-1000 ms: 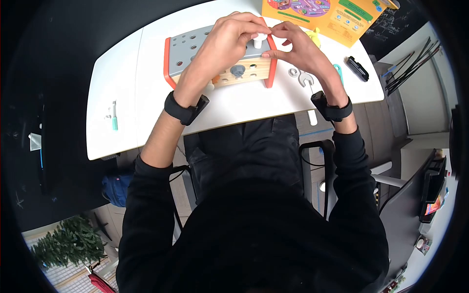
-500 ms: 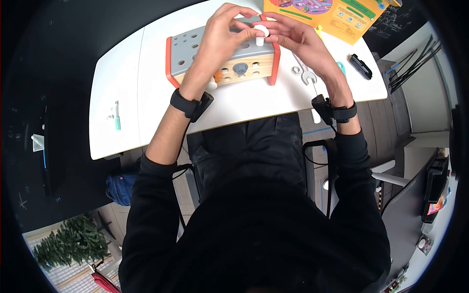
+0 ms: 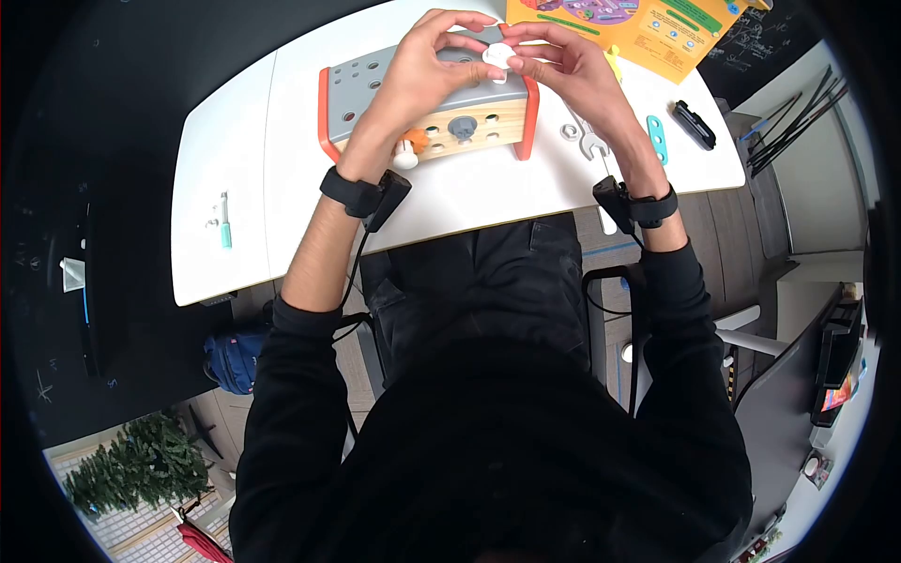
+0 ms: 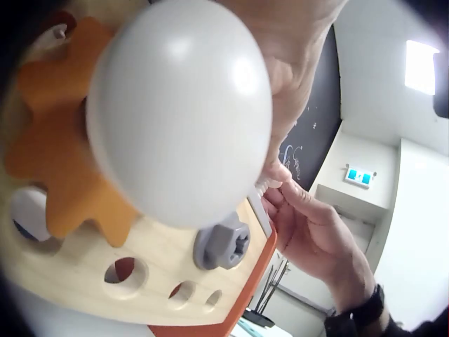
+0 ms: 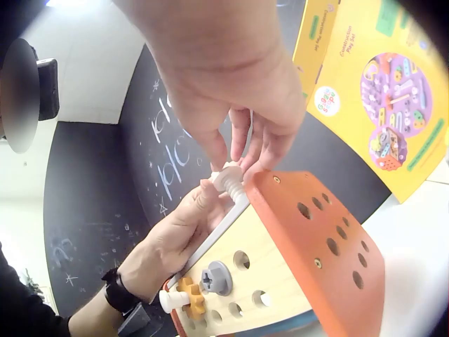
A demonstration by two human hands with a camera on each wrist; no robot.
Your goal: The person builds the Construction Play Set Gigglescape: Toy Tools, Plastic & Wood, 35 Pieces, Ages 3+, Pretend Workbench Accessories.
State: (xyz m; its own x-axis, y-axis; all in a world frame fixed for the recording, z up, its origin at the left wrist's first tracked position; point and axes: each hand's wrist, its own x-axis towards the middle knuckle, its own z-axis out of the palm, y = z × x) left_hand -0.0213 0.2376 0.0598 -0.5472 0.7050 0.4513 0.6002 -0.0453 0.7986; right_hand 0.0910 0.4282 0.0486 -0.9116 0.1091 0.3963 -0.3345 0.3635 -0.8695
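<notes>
A white toy screw (image 3: 498, 58) with a round head and threaded shaft is over the right end of the toy workbench's grey top (image 3: 345, 98). My left hand (image 3: 422, 73) pinches it from the left, thumb at the head. From the other side my right hand (image 3: 584, 83) grips the same screw between thumb and fingers. In the right wrist view the threaded shaft (image 5: 234, 188) points down at the grey top's edge. On the wooden front panel sit an orange gear (image 5: 191, 295), a white round-headed peg (image 4: 182, 112) and a grey bolt (image 3: 462, 128).
Right of the workbench lie a grey wrench (image 3: 591, 144), a grey nut (image 3: 569, 132), a teal strip with holes (image 3: 657, 141) and a black object (image 3: 693, 127). Behind stands a yellow box (image 3: 648, 42). A teal-handled screwdriver (image 3: 225, 235) lies far left.
The screw has risen slightly, and its head now tips toward the head camera. My left thumb has come onto it, and both hands have shifted around it.
</notes>
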